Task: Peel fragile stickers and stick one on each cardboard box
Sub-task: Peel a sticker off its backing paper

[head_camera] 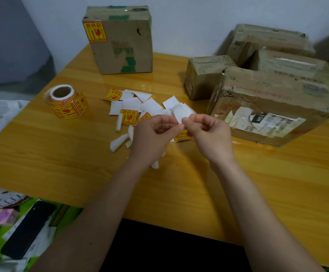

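Observation:
Over the middle of the wooden table (61,163), my left hand (155,132) and my right hand (208,130) pinch one small sticker piece (182,113) between them, its white side towards me. Just beyond my hands lies a scatter of yellow-and-red fragile stickers (128,117) and white backing scraps (132,104). The sticker roll (66,102) stands to the left. An upright cardboard box (124,40) at the back carries a fragile sticker (95,32) on its front. To the right sit a small box (203,77), a large box (273,103) with a torn label, and another box (267,40) behind.
A black phone (27,230), a pink item (5,216) and papers lie on a green surface below the table's left front edge. A white plastic sheet (1,112) hangs over the left edge. A wall closes off the back.

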